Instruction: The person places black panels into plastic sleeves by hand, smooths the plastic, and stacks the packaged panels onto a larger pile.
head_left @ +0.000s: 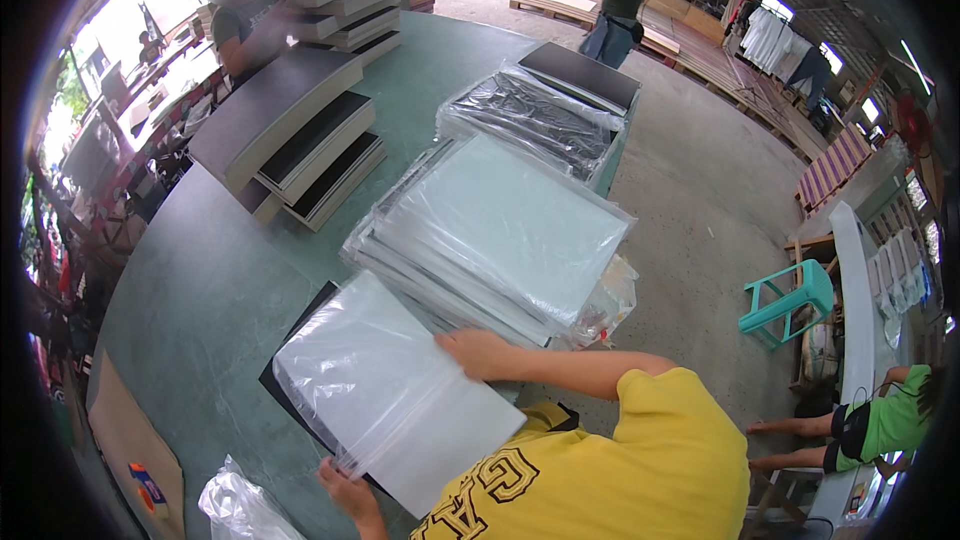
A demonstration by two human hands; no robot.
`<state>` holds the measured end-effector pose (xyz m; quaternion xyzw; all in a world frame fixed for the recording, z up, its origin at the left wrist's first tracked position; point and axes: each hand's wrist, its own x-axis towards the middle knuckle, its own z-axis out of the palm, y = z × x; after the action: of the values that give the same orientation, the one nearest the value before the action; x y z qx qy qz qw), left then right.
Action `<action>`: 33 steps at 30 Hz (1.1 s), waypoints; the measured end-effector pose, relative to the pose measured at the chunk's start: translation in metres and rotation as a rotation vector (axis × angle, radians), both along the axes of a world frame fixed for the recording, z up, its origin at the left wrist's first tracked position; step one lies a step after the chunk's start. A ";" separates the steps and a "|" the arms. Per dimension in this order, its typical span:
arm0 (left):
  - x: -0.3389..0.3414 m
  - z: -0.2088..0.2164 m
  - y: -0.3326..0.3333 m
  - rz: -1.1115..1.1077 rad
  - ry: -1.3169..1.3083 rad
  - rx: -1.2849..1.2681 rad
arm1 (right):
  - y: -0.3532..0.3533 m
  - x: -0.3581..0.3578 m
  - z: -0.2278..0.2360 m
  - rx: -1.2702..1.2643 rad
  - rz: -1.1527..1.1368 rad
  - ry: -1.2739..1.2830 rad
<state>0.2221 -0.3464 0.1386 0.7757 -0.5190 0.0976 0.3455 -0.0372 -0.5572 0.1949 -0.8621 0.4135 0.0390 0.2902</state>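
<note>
A flat white rectangular panel sleeved in clear plastic film (pixel 385 390) lies tilted on the near edge of the green-topped desk (pixel 200 300), resting over a thin black sheet (pixel 295 340) whose corner shows at its left; the right hand (pixel 480 352) lies on the panel's upper right edge, fingers curled over that edge and gripping it; the left hand (pixel 345 490) is at the panel's lower corner, fingers closed on the edge there, so the panel sits between the two hands and directly in front of the person's yellow shirt (pixel 610 470); just beyond the right hand, a stack of similar plastic-wrapped white panels (pixel 500 230) lies fanned on the desk, touching or nearly touching the held panel's far edge; farther back is a plastic-wrapped stack of dark panels (pixel 540 115) with a bare black panel (pixel 580 75) on top at its far end; to the left of these, stepped stacks of grey-topped boards with black faces (pixel 290 140) cover the desk, and a taller pile of the same boards (pixel 350 5) stands near another person at the far side; a crumpled clear plastic bag (pixel 240 510) and a brown cardboard sheet (pixel 135 450) lie at the desk's near left corner; off the desk to the right, a turquoise plastic stool (pixel 790 305) stands on the concrete floor (pixel 700 170).
</note>
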 end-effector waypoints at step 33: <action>-0.109 0.146 -0.010 -0.607 0.733 0.009 | -0.017 -0.130 0.078 -0.149 -1.090 -1.550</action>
<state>0.1133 -0.3561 0.2842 0.5736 -0.5666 -0.2902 0.5155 -0.1670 -0.5743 0.2726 -0.3525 0.4527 -0.7112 0.4063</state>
